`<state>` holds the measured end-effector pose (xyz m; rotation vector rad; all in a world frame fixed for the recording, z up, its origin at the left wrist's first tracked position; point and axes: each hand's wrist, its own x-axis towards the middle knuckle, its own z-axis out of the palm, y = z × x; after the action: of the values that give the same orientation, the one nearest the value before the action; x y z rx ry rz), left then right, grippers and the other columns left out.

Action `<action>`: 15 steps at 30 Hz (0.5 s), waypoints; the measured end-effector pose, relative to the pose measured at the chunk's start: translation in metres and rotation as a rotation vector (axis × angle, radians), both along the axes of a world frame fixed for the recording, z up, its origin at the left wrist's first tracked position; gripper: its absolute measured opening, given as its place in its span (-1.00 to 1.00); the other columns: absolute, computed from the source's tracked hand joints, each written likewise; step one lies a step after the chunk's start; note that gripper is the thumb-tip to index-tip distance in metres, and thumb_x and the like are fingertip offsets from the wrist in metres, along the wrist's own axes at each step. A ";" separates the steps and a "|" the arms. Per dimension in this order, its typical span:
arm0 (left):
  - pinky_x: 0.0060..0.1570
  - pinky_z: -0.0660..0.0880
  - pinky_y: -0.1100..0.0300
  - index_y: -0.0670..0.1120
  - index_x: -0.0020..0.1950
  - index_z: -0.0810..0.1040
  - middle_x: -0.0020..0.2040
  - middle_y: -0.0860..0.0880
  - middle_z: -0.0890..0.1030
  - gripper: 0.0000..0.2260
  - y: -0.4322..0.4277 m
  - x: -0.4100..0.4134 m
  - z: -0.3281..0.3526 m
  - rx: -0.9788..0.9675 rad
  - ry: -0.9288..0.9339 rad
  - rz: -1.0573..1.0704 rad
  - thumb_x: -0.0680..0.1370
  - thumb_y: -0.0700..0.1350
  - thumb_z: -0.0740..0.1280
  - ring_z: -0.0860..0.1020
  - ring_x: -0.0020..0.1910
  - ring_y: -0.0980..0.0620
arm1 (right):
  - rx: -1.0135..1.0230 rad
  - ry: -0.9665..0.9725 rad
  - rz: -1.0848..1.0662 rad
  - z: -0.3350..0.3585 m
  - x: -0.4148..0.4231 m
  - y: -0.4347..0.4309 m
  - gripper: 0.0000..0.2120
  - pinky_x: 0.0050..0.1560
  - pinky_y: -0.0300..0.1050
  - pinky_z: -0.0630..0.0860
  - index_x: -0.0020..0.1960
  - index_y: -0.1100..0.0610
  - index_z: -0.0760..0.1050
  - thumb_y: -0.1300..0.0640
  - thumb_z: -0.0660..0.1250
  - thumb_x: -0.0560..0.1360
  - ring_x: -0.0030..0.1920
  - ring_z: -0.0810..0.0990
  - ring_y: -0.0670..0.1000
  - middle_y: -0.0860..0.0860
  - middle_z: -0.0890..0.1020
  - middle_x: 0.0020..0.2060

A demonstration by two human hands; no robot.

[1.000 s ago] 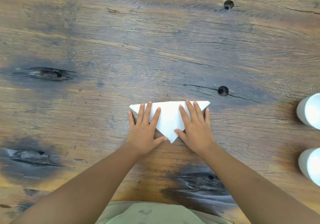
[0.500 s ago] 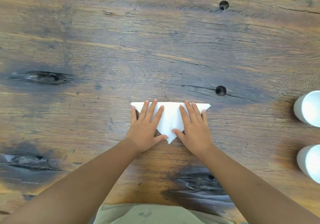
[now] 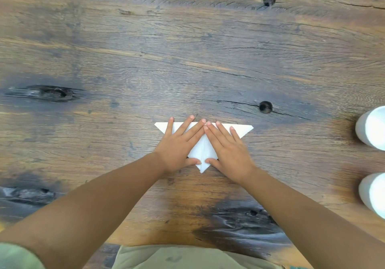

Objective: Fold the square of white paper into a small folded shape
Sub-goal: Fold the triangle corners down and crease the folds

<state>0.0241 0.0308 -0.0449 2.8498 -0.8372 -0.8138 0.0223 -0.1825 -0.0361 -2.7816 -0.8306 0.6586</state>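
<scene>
head view, left hand [image 3: 177,148] and right hand [image 3: 229,150] fingers spread flat on folded white paper [image 3: 201,150]

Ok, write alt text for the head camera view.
Two bare hands, left hand and right hand, press flat on a white paper folded into a downward-pointing triangle on a dark-stained wooden table. Two white cylindrical cups sit at the table's right edge of view.
</scene>
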 end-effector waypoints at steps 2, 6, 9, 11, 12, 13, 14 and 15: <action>0.42 -0.05 -0.45 -0.01 0.61 -0.25 0.62 0.07 -0.28 -0.07 0.001 0.000 -0.001 0.001 -0.004 -0.004 0.50 0.42 0.16 -0.27 0.59 -0.09 | 0.008 0.005 -0.004 -0.001 0.000 -0.001 -0.10 0.55 0.13 -0.06 0.60 0.14 -0.02 -0.19 0.35 0.48 0.59 -0.04 0.07 0.02 0.04 0.59; 0.42 -0.05 -0.46 -0.01 0.61 -0.25 0.62 0.06 -0.28 -0.08 0.001 0.001 0.000 0.019 0.004 -0.018 0.50 0.43 0.14 -0.26 0.59 -0.09 | 0.000 0.009 -0.003 -0.003 0.000 -0.006 -0.11 0.55 0.16 -0.07 0.60 0.13 -0.03 -0.22 0.32 0.49 0.59 -0.06 0.05 0.02 0.04 0.59; 0.42 -0.06 -0.46 -0.02 0.61 -0.25 0.62 0.05 -0.28 -0.08 0.001 0.002 0.001 0.034 0.007 -0.024 0.50 0.43 0.12 -0.26 0.59 -0.10 | 0.003 -0.004 -0.041 -0.002 -0.002 -0.013 -0.12 0.54 0.19 -0.04 0.59 0.15 0.03 -0.23 0.33 0.48 0.58 -0.01 0.05 0.03 0.09 0.59; 0.42 -0.06 -0.45 -0.02 0.61 -0.26 0.62 0.04 -0.29 -0.08 0.001 0.002 0.002 0.046 0.008 -0.027 0.50 0.44 0.11 -0.26 0.59 -0.10 | 0.008 0.003 -0.075 -0.002 -0.004 -0.020 -0.13 0.55 0.18 -0.07 0.59 0.15 0.02 -0.23 0.32 0.49 0.58 -0.03 0.04 0.02 0.07 0.59; 0.43 -0.06 -0.45 -0.02 0.61 -0.27 0.62 0.04 -0.29 -0.08 0.000 0.001 0.001 0.051 0.007 -0.027 0.50 0.44 0.11 -0.27 0.59 -0.10 | 0.009 0.009 -0.094 -0.002 -0.005 -0.024 -0.13 0.55 0.17 -0.10 0.60 0.14 0.01 -0.24 0.31 0.49 0.59 -0.05 0.03 0.01 0.05 0.59; 0.43 -0.06 -0.45 -0.02 0.61 -0.28 0.61 0.04 -0.30 -0.08 0.000 0.001 0.000 0.055 0.004 -0.027 0.50 0.44 0.10 -0.26 0.59 -0.10 | 0.007 0.017 -0.114 -0.002 -0.006 -0.028 -0.13 0.55 0.17 -0.11 0.60 0.13 -0.02 -0.24 0.29 0.50 0.59 -0.07 0.02 -0.01 0.02 0.59; 0.43 -0.05 -0.45 -0.02 0.60 -0.28 0.62 0.04 -0.29 -0.08 -0.001 0.001 0.000 0.060 0.001 -0.030 0.50 0.44 0.10 -0.26 0.59 -0.10 | 0.006 0.029 -0.139 -0.001 -0.007 -0.033 -0.14 0.56 0.17 -0.12 0.60 0.11 -0.04 -0.25 0.27 0.51 0.59 -0.10 0.01 -0.02 0.00 0.59; 0.43 -0.05 -0.45 -0.03 0.60 -0.28 0.62 0.04 -0.30 -0.08 0.000 0.001 -0.001 0.064 -0.002 -0.033 0.50 0.44 0.09 -0.26 0.59 -0.11 | 0.006 0.042 -0.167 -0.001 -0.008 -0.038 -0.14 0.56 0.16 -0.11 0.60 0.10 -0.07 -0.24 0.26 0.52 0.59 -0.11 0.01 -0.03 -0.02 0.59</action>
<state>0.0250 0.0306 -0.0455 2.8992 -0.8758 -0.8575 0.0145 -0.2201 -0.0370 -2.7826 -0.5832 0.6809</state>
